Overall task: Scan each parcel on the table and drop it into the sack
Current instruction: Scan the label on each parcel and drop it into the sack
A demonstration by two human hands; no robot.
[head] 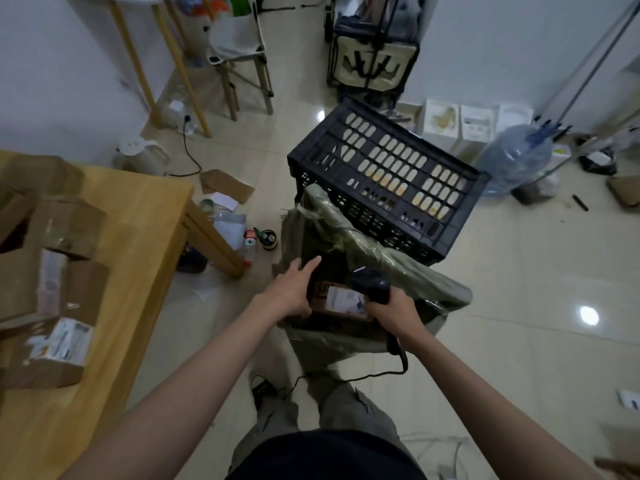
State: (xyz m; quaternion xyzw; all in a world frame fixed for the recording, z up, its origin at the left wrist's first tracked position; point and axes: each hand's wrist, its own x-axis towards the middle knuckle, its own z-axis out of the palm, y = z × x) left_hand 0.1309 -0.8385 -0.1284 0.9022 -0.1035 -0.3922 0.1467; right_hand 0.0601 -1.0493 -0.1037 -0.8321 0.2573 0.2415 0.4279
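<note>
A green sack (367, 251) stands open on the floor against a black crate. Over its mouth is a brown parcel (341, 301) with a white label on top. My left hand (294, 289) is at the parcel's left side, fingers stretched forward and thumb by its edge. My right hand (389, 311) grips a black barcode scanner (372, 284) just right of the parcel, its head above the label. A cable trails from the scanner down to the floor. Several more cardboard parcels (55, 344) lie on the wooden table (138, 244) at the left.
The black plastic crate (388, 178) sits behind the sack. Bottles, paper and cardboard scraps litter the floor by the table leg (214, 237). A large water bottle (516, 161) stands at the right. A chair and a cart are further back.
</note>
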